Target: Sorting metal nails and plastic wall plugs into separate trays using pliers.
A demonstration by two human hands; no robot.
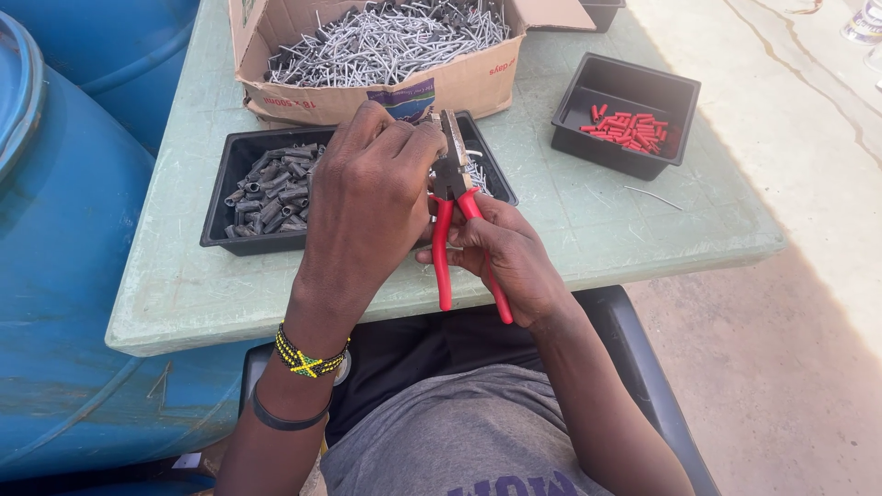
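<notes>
Blue drums (64,276) left of pale green table (588,220), cardboard box (459,83) of bent wire pieces, black tray (234,197) of grey sleeves, smaller tray (675,101) of red caps; left hand (367,202) pinched shut at plier head, contents hidden; right hand (510,262) wrapped around red-handled pliers (455,230) over the near tray.
</notes>
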